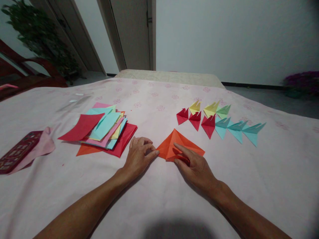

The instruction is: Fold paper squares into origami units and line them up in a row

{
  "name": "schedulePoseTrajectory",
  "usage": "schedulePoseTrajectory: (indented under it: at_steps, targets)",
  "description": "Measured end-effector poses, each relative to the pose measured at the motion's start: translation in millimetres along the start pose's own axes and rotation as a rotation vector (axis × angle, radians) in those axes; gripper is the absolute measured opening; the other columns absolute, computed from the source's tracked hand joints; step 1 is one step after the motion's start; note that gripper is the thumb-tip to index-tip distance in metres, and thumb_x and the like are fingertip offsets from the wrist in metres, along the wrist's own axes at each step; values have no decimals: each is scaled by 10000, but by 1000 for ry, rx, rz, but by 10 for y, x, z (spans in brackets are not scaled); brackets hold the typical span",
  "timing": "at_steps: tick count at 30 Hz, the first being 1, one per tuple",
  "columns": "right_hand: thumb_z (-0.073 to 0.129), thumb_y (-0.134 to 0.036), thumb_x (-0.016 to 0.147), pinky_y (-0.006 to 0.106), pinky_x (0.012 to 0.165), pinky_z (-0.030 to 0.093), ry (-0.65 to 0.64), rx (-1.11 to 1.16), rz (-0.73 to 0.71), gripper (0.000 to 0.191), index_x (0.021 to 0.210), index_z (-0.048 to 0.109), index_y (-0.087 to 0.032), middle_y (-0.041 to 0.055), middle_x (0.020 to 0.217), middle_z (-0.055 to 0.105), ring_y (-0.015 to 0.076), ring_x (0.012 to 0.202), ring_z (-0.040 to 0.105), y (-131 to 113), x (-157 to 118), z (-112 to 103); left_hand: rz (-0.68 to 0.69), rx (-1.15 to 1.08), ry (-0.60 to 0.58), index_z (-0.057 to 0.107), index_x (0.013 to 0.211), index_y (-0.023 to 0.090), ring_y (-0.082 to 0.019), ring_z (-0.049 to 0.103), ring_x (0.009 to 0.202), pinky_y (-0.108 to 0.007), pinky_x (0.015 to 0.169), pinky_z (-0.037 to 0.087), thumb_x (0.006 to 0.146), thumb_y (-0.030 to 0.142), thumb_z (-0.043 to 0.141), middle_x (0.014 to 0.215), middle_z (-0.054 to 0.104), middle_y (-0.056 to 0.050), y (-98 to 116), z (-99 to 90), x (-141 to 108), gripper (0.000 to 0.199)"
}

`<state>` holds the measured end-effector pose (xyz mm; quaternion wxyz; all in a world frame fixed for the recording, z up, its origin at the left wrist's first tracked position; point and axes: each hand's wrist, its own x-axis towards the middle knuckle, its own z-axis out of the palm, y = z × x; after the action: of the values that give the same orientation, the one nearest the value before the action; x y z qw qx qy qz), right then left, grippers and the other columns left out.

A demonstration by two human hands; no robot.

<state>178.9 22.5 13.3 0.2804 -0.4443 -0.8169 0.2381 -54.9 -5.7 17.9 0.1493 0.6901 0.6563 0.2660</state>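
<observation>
A partly folded sheet of orange origami paper [174, 142] lies on the cloth in front of me, its peak pointing away. My left hand [139, 153] pinches the paper's left corner between thumb and fingers. On the right side, my right hand [196, 164] has its index finger pressed along the middle of the sheet and its thumb at the near edge; the other fingers curl over a folded part, which they partly hide. Just left of my left hand is a loose stack of coloured paper squares [106, 124] in red, blue, pink, yellow and orange.
Several folded paper birds stand in two rows at the right, among them a red bird [208, 125], a yellow bird [211, 109] and a blue bird [253, 132]. At far left lies a dark red patterned item [20, 151] beside pink cloth. A pink flowered tablecloth [159, 199] covers the table.
</observation>
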Motion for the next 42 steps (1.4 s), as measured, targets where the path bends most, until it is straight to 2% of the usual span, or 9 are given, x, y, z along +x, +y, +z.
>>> schedulePoseTrajectory:
  at_steps: [2,7,14,20,25,30,35,38,42]
  targets:
    - [561,-259,879,373,853,544,8,2,59,462,1339,564,-216,93,1126,713,225,969,689,-24,13,-20,-2,8,4,686,709,228,-241,503,1015,-456,953,390,855,369,653,1038,620,-37,-1,7,-2,206]
    - [523,-283,883,335,719,534,-24,-81,169,508,1380,517,-179,72,920,730,214,807,690,-42,52,-82,17,26,2,657,701,211,-235,501,999,-443,936,393,873,345,622,1021,608,-42,-3,5,-7,221]
    - [501,-317,892,334,701,496,-78,-204,214,492,1367,529,-192,72,919,715,220,782,673,11,82,-159,38,95,28,629,687,193,-236,497,971,-416,886,415,861,265,591,980,597,-59,45,-15,-2,191]
    - [478,-359,907,315,643,467,-123,-76,211,492,1374,527,-210,23,791,665,196,699,628,22,47,-269,47,164,67,620,701,191,-235,512,946,-423,890,418,842,204,565,945,602,-59,52,4,-12,151]
    - [537,-348,872,277,575,425,-110,29,258,474,1322,564,-199,-17,720,601,165,641,578,69,-3,-287,53,169,74,610,694,199,-244,519,953,-423,872,420,824,197,576,942,607,-61,29,6,-7,135]
    - [495,-343,905,269,568,423,-155,105,270,422,1295,573,-200,-38,650,545,153,603,555,128,-31,-302,47,177,69,608,701,195,-243,515,949,-419,864,417,823,190,575,940,607,-63,35,10,-9,127]
    - [510,-255,873,300,651,469,-132,-103,138,462,1330,554,-199,9,764,639,180,712,614,128,-53,-271,50,211,74,609,722,193,-246,516,957,-421,878,410,818,186,581,943,600,-65,45,22,-17,100]
    - [502,-205,868,312,699,485,-114,-181,-16,468,1331,566,-232,33,860,679,184,758,618,119,-72,-257,49,226,85,606,723,198,-247,520,948,-433,897,404,809,185,593,931,597,-61,57,20,-18,88]
    - [494,-128,866,339,743,465,-183,-292,-243,462,1295,597,-263,51,928,709,195,777,599,113,-91,-280,52,225,97,593,718,205,-246,526,934,-454,937,389,795,176,609,915,594,-56,68,13,-15,84]
